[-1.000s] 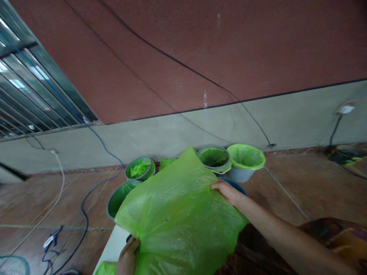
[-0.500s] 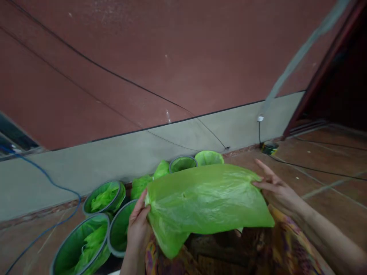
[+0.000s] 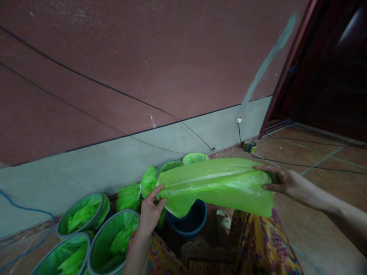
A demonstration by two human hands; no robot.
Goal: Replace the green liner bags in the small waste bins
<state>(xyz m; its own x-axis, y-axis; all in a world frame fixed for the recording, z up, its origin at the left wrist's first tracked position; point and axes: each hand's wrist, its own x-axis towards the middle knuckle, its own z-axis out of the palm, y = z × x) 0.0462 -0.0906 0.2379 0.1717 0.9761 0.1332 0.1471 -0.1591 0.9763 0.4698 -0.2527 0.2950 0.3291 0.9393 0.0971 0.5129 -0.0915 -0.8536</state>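
A thin green plastic bag is stretched across in front of me, lying roughly level above my lap. My left hand pinches its left end between thumb and fingers. At the right end, my right hand grips the bag with the thumb below and the fingers on top. Under the bag's left half stands a dark blue bucket, its far side hidden by the plastic. Close to my left forearm is a grey-rimmed bin lined with green plastic.
More green-lined bins, one with a grey rim, stand at the left. Stuffed green bags lie by the wall. A blue cable runs over the floor at left; a small tin and a black cable are at right.
My view has swung right and the bins now appear further left. The bag is pulled flatter and lifted, uncovering the blue bucket. Both hands keep hold of it; the right hand's fingers have closed more.
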